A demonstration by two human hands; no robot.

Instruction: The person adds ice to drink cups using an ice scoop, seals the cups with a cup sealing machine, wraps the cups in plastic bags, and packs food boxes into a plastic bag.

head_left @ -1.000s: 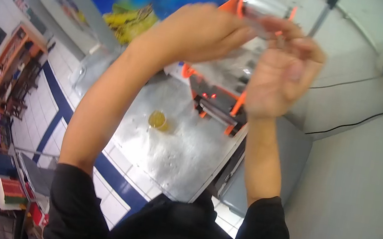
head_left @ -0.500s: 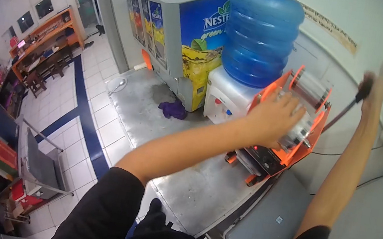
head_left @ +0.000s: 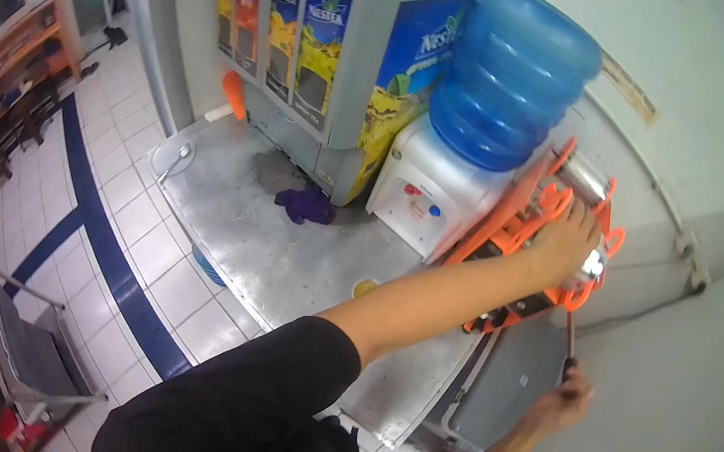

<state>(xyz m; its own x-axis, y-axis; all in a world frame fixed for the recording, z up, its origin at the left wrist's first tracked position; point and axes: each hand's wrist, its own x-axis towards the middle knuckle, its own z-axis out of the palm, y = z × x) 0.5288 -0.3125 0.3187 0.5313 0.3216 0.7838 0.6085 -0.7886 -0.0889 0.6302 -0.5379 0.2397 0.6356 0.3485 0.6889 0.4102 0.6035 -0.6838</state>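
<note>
The right hand (head_left: 562,405) was closed around the grip of the lever (head_left: 568,342), which pointed down from the orange cup sealer (head_left: 524,217). The left hand (head_left: 566,248) lay over the sealer's metal part, fingers bent and partly spread; whether it gripped anything could not be told. The sealer stood at the tabletop's (head_left: 230,214) edge, beside the white water dispenser (head_left: 423,206) with its blue water jug (head_left: 513,79).
</note>
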